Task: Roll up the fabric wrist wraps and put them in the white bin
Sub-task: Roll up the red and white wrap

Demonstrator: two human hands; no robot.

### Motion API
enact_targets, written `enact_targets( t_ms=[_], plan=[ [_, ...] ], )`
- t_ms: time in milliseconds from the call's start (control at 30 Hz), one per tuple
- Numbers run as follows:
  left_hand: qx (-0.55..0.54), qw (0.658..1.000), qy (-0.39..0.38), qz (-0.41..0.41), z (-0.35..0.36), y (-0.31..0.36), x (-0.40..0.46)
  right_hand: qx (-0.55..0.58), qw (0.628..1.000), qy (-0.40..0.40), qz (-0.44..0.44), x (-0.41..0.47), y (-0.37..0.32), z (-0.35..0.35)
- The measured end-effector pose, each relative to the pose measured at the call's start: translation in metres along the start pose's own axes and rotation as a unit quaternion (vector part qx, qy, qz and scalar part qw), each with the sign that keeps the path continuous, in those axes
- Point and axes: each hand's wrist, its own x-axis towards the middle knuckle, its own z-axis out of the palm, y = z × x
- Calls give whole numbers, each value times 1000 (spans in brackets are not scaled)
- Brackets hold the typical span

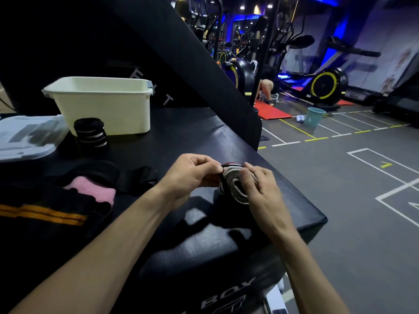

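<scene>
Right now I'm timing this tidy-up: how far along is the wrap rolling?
One rolled wrap stands outside the white bin, not yet dropped in. Both the left hand and right hand grip a half-rolled wrap. Loose wraps still wait. The bin's inside is hidden.

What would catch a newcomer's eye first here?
Both hands, left hand and right hand, grip a half-rolled wrap near the black box's right edge. Behind them at left stands the white bin, a rolled black wrap upright before it. Unrolled wraps lie at left.
</scene>
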Motion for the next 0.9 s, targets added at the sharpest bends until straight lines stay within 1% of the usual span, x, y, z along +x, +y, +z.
enact_targets(
  t_ms=[100, 133, 200, 267, 400, 533, 633, 733, 833, 900],
  plan=[
    [-50, 997, 26, -42, 0, -1, 2, -48, 997, -20, -50, -7, -2, 0],
    [-71, 996, 25, -56, 1, -1, 2, -60, 996, -12, -68, -7, -1, 2],
    [-105, 991, 17, -79, 2, -2, 1, -72, 993, 35, -83, -5, 0, 5],
    [-124, 988, 12, -94, 3, -3, 0, -70, 992, 65, -80, -3, -2, 6],
    [-143, 983, 10, -116, 4, -1, -1, -60, 994, 72, -50, -3, -3, 8],
    [-145, 978, 10, -147, 3, 2, -3, -61, 994, 86, -38, 1, -3, 17],
    [-138, 978, 3, -156, 1, 2, -2, -64, 992, 104, -43, 6, -3, 24],
    [-114, 981, -4, -160, 0, -1, 1, -66, 991, 103, -50, 8, -2, 27],
    [-38, 986, -23, -161, -1, -3, 2, -56, 993, 94, -51, 8, 0, 26],
    [23, 987, -34, -156, -3, -3, 2, -49, 995, 72, -58, 9, 3, 21]
  ],
)
